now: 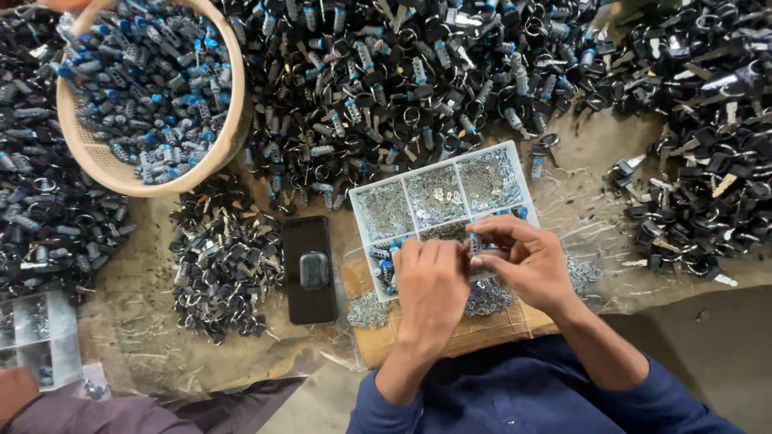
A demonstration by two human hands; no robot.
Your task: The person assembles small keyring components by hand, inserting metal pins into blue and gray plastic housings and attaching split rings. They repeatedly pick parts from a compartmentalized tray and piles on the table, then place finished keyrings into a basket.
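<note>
My left hand (pixel 430 285) and my right hand (pixel 519 257) meet over the near part of a clear compartment tray (pixel 507 157) filled with tiny metal pieces. Both hands pinch a small blue-capped lock cylinder (pixel 474 243) between their fingertips; most of it is hidden by my fingers. The tray rests on a wooden board (pixel 482 333) above my lap. Loose small metal parts (pixel 368 309) lie spilled on the board beside the tray.
A round woven basket (pixel 88 157) of blue-tipped cylinders tilts at the upper left. Heaps of cylinders and black-headed keys (pixel 708 161) cover the surface. A black phone (pixel 309 269) with a small case on it lies left of the tray. Another person's arm (pixel 24 398) shows bottom left.
</note>
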